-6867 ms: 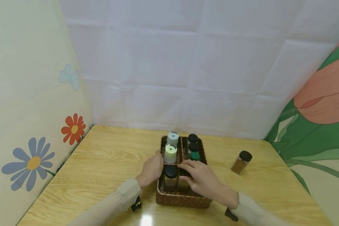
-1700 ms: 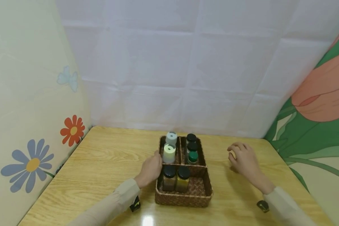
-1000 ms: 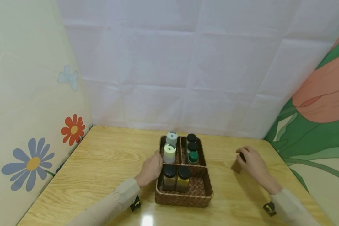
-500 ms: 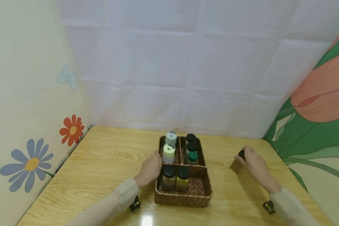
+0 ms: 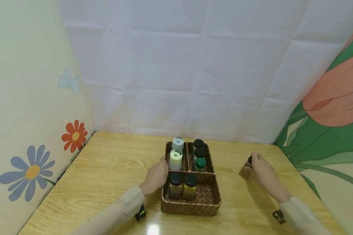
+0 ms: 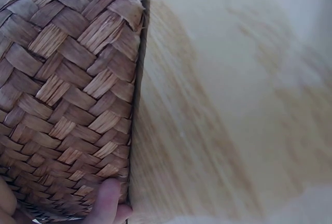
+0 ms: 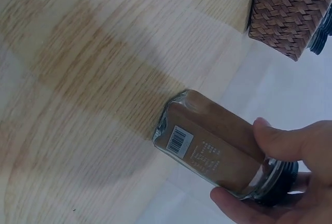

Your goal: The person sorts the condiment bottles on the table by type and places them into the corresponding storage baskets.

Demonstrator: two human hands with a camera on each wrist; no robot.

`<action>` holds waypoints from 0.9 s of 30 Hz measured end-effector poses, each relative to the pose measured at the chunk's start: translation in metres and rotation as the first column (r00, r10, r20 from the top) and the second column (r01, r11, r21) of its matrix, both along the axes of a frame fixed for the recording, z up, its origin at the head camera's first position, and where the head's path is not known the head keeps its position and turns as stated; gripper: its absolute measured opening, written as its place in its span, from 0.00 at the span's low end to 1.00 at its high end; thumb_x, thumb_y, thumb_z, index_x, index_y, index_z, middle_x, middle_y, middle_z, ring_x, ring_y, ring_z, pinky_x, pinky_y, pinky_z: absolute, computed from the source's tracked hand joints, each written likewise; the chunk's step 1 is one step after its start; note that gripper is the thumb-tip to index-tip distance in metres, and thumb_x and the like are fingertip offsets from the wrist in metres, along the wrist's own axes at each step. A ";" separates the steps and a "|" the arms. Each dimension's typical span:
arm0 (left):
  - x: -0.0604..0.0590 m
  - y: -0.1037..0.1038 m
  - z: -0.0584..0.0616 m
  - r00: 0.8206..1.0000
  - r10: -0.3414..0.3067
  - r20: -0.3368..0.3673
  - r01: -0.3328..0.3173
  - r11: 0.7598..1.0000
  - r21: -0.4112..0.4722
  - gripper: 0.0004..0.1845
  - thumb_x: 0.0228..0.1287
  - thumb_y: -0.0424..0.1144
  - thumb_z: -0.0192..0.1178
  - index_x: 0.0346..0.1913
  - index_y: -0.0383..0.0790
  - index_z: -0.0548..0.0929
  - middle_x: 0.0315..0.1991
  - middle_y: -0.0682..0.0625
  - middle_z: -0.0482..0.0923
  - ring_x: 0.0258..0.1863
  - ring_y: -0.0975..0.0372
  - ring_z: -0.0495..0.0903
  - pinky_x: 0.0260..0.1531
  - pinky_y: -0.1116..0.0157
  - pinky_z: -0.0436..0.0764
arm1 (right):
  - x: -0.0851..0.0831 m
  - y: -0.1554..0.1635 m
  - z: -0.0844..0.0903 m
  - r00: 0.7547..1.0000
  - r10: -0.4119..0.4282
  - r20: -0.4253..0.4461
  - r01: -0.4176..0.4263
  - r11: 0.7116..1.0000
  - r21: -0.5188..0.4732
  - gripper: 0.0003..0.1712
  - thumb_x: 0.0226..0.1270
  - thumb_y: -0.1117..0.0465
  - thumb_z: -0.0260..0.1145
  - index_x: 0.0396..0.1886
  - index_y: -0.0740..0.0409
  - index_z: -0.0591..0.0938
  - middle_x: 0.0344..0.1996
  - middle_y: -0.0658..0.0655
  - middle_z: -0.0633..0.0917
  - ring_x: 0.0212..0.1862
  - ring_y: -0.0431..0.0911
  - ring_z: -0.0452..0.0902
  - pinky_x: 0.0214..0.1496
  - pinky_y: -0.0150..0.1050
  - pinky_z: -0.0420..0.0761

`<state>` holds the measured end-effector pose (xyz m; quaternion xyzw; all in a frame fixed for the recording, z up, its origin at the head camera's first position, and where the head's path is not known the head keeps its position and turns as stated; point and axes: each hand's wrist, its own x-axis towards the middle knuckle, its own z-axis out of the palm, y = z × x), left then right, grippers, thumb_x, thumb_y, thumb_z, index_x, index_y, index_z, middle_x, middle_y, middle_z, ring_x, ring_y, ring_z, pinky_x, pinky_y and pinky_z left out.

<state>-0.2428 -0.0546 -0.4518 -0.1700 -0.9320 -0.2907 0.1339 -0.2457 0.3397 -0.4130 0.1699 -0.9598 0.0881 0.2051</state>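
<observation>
**Ana:** Head view first: where is each hand?

**Ben:** On the light wooden table (image 5: 106, 173). The left hand (image 5: 156, 176) rests against the left wall of the brown woven compartment basket (image 5: 191, 207), at about nine o'clock from the basket's centre. The left wrist view shows a fingertip (image 6: 108, 206) touching the weave (image 6: 62, 94) near its base, just where it meets the table (image 6: 233, 105). The fingers lie along the wall; they do not wrap round anything.

**Ana:** And the right hand?

**Ben:** The right hand (image 5: 263, 174) is at three o'clock from the basket, well apart from it. It grips a square glass spice jar of brown powder with a black lid (image 5: 247, 171). In the right wrist view the thumb and fingers (image 7: 290, 141) pinch the jar (image 7: 207, 149) up by its lid end, and the jar is tilted, its bottom corner touching the table (image 7: 78, 79).

**Ana:** What sits in the basket?

**Ben:** Near compartment, at six o'clock: two black-lidded glass jars (image 5: 183, 186), one brown, one yellowish. At eleven o'clock, two pale-capped shakers (image 5: 176, 153). At one o'clock, two black-lidded jars (image 5: 199, 148) and a green-lidded one (image 5: 200, 164).
</observation>
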 end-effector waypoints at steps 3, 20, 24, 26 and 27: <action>0.000 0.000 0.000 1.000 0.001 0.009 -0.001 1.000 -0.001 0.17 0.75 0.29 0.46 0.56 0.15 0.69 0.17 0.48 0.69 0.12 0.60 0.69 0.11 0.63 0.69 | -0.001 0.001 0.000 1.000 0.011 -0.004 -0.011 1.000 -0.006 0.27 0.53 0.70 0.77 0.35 0.70 0.64 0.26 0.67 0.72 0.23 0.57 0.74 0.20 0.49 0.74; 0.001 0.002 0.004 0.999 0.018 0.038 -0.019 1.000 0.009 0.18 0.75 0.29 0.46 0.58 0.15 0.68 0.19 0.45 0.71 0.14 0.59 0.71 0.13 0.62 0.70 | -0.007 0.004 0.014 0.986 -0.006 0.170 0.027 0.992 -0.126 0.24 0.57 0.63 0.76 0.40 0.69 0.71 0.32 0.66 0.76 0.26 0.51 0.69 0.22 0.42 0.66; 0.000 0.002 0.004 0.999 0.017 0.027 -0.018 1.000 0.011 0.17 0.75 0.28 0.45 0.58 0.15 0.68 0.19 0.45 0.71 0.14 0.58 0.72 0.13 0.61 0.71 | -0.008 -0.001 0.018 0.991 -0.015 0.132 0.033 0.991 -0.131 0.24 0.56 0.62 0.77 0.40 0.68 0.71 0.31 0.65 0.76 0.26 0.51 0.70 0.21 0.43 0.66; 0.000 0.002 0.004 1.000 0.017 0.023 -0.017 1.000 0.006 0.17 0.75 0.28 0.46 0.57 0.15 0.68 0.18 0.45 0.70 0.14 0.58 0.72 0.14 0.60 0.71 | -0.008 -0.003 0.020 0.994 -0.016 0.112 0.031 0.991 -0.132 0.24 0.56 0.61 0.78 0.41 0.68 0.72 0.32 0.65 0.77 0.26 0.51 0.71 0.21 0.43 0.67; 0.000 0.002 0.003 1.000 0.017 0.018 -0.017 1.000 0.005 0.17 0.75 0.28 0.46 0.57 0.15 0.68 0.18 0.45 0.70 0.14 0.57 0.72 0.14 0.60 0.71 | -0.008 -0.004 0.021 0.994 -0.015 0.105 0.029 0.991 -0.131 0.25 0.55 0.61 0.78 0.41 0.68 0.72 0.32 0.65 0.77 0.27 0.52 0.71 0.21 0.43 0.67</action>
